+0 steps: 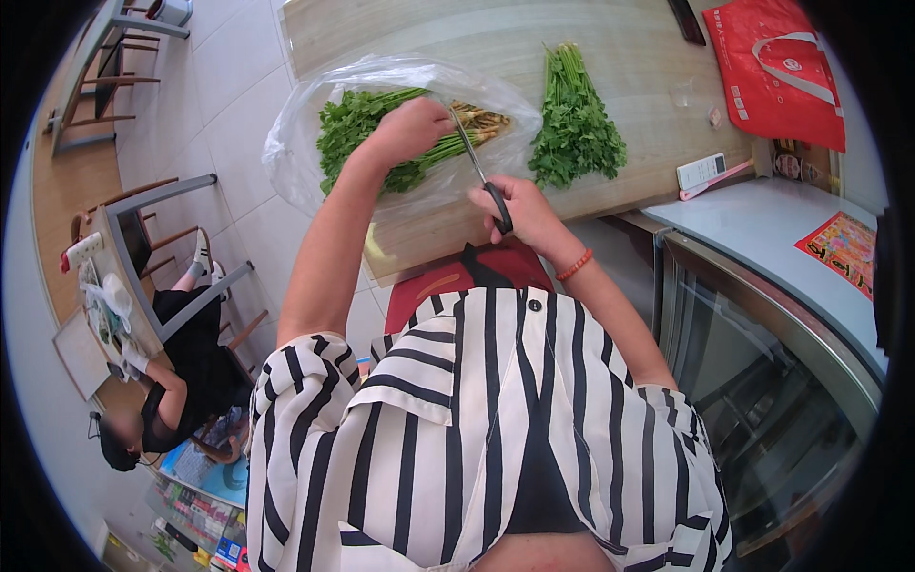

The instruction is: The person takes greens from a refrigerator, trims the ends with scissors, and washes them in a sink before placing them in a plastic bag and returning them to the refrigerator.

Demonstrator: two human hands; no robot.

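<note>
My right hand (525,214) holds black-handled scissors (475,157), the blades pointing up and left toward the stem ends. My left hand (414,132) reaches over a heap of leafy greens (350,121) that look like coriander or celery, its fingers closed at the stems. Just what lies between those fingertips is partly hidden. Yellowish root ends (493,125) lie to the right of the blades. A clear plastic bag (293,139) is spread under and around the heap. Apart from it, a second bunch of greens (577,129) rests on the wooden table (622,50), stems away from me.
On the right are a red bag (775,71), a white remote control (700,171), a pink-handled item (718,180) and a glass-fronted cabinet (765,343). A red stool or chair seat (429,282) sits under the table's near edge. Leftward, a person (186,357) sits at another table (136,279).
</note>
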